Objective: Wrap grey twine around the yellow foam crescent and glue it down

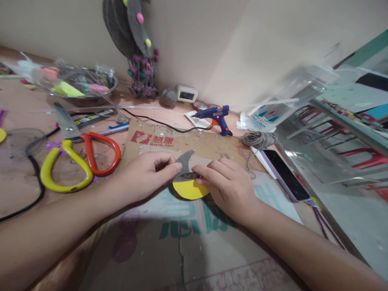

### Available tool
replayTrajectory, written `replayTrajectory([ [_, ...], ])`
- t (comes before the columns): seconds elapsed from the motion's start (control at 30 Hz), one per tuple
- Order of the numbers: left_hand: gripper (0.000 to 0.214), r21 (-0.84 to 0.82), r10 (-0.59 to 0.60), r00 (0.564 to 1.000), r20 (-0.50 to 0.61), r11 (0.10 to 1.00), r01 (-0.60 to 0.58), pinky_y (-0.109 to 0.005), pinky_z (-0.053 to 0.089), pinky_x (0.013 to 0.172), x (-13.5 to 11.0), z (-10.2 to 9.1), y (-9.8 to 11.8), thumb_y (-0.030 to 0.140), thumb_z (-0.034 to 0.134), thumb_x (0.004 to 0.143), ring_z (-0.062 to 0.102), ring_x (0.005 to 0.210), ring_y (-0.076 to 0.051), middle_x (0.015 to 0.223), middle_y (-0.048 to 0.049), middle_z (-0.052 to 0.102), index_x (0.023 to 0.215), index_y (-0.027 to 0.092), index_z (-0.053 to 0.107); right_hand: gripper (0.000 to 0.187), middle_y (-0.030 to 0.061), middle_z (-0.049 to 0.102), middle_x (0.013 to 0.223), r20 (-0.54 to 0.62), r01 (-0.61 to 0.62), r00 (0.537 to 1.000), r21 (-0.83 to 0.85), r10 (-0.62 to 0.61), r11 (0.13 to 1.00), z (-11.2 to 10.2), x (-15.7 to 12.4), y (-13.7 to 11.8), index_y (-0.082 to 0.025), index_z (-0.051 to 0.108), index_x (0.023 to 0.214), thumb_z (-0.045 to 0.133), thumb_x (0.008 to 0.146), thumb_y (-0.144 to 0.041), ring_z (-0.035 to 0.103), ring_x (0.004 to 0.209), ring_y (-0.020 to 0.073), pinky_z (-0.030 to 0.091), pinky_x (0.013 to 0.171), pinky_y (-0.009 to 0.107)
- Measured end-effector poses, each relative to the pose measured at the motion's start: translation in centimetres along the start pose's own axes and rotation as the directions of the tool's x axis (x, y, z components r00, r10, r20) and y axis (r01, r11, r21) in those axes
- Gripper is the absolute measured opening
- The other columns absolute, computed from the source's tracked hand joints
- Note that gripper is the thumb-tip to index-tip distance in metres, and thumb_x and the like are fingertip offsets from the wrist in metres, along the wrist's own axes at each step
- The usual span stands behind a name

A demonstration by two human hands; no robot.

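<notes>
A grey pointed piece [185,163] with a curved tip and a dark lower band lies over the top of a yellow round piece [190,190]. My left hand [151,169] is closed, with thumb and index finger pinching the left side of the grey piece. From the right, my right hand [228,184] is closed at the grey piece's lower edge, its fingertips also touching the yellow piece. Its fingers cover the right side of both. Beneath them is a printed cardboard sheet [145,246].
Scissors [72,157] with red and yellow handles lie left. A blue glue gun [216,117], its cord [157,125], and a grey yarn ball [168,98] sit behind. Grey yarn [260,139], a phone [285,174] and a clear bottle [281,105] are right. Craft scraps fill a bowl [81,97].
</notes>
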State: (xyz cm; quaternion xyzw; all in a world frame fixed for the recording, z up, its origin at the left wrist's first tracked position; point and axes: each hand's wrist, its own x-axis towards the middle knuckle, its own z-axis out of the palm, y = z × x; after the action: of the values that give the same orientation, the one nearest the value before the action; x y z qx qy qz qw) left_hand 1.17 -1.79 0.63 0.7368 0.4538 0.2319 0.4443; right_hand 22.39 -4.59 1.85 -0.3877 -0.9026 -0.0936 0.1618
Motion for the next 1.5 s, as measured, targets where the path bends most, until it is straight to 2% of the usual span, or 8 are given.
replayTrajectory([
  [0.23, 0.035, -0.018, 0.003, 1.0, -0.006, 1.0, -0.003, -0.023, 0.031, 0.051, 0.1, -0.1, 0.2, 0.043, 0.04, 0.084, 0.042, 0.056, -0.011, 0.057, 0.0046, 0.042, 0.061, 0.018, 0.046, 0.023, 0.0049, 0.058, 0.076, -0.059, -0.029, 0.998, 0.058, 0.032, 0.998, -0.2, -0.1, 0.1, -0.015, 0.059, 0.101, 0.046, 0.089, -0.03, 0.047, 0.067, 0.0153, 0.036, 0.063, 0.027],
  [0.53, 0.034, -0.018, 0.012, 1.0, -0.005, 1.0, -0.012, -0.023, 0.03, 0.051, 0.0, 0.0, 0.1, 0.043, 0.041, 0.084, 0.042, 0.056, -0.011, 0.057, 0.0049, 0.042, 0.061, 0.018, 0.046, 0.024, 0.004, 0.057, 0.074, 0.016, -0.034, 0.999, 0.016, 0.033, 0.999, -0.1, 0.1, -0.2, -0.016, 0.059, 0.102, 0.044, 0.09, -0.03, 0.044, 0.066, 0.0155, 0.033, 0.062, 0.028],
  [0.9, 0.034, 0.009, 0.023, 1.0, -0.006, 1.0, -0.023, -0.022, 0.031, 0.05, 0.1, 0.0, 0.0, 0.042, 0.04, 0.084, 0.041, 0.056, -0.011, 0.057, 0.0044, 0.041, 0.06, 0.018, 0.045, 0.026, 0.0037, 0.056, 0.071, 0.018, -0.014, 1.0, -0.008, 0.014, 1.0, -0.1, 0.2, -0.2, -0.017, 0.061, 0.1, 0.041, 0.092, -0.031, 0.042, 0.065, 0.015, 0.032, 0.061, 0.028],
  [1.17, 0.034, 0.029, 0.024, 1.0, -0.009, 0.999, -0.024, -0.022, 0.029, 0.05, 0.1, 0.0, 0.0, 0.043, 0.041, 0.084, 0.041, 0.056, -0.011, 0.057, 0.0048, 0.041, 0.06, 0.019, 0.045, 0.022, 0.0026, 0.056, 0.07, 0.003, 0.007, 1.0, -0.01, -0.007, 1.0, 0.0, 0.0, -0.1, -0.018, 0.06, 0.102, 0.045, 0.09, -0.029, 0.042, 0.063, 0.0149, 0.033, 0.06, 0.028],
  [1.4, 0.034, -0.035, 0.002, 1.0, -0.009, 0.999, -0.003, -0.023, 0.031, 0.051, 0.0, -0.1, 0.2, 0.043, 0.041, 0.084, 0.043, 0.057, -0.012, 0.057, 0.0048, 0.043, 0.061, 0.018, 0.047, 0.025, 0.0061, 0.056, 0.081, -0.051, -0.072, 0.995, 0.154, 0.081, 0.985, -0.4, -0.2, 0.3, -0.014, 0.054, 0.109, 0.046, 0.089, -0.026, 0.048, 0.072, 0.0159, 0.039, 0.065, 0.028],
  [1.5, 0.033, -0.075, -0.001, 1.0, -0.008, 0.997, 0.0, -0.022, 0.032, 0.053, 0.0, -0.2, 0.3, 0.04, 0.042, 0.084, 0.042, 0.057, -0.011, 0.057, 0.0051, 0.044, 0.061, 0.018, 0.048, 0.024, 0.0057, 0.055, 0.081, -0.062, -0.067, 0.995, 0.171, 0.079, 0.983, -0.5, -0.5, 0.8, -0.015, 0.053, 0.109, 0.047, 0.088, -0.024, 0.048, 0.071, 0.016, 0.038, 0.065, 0.029],
])
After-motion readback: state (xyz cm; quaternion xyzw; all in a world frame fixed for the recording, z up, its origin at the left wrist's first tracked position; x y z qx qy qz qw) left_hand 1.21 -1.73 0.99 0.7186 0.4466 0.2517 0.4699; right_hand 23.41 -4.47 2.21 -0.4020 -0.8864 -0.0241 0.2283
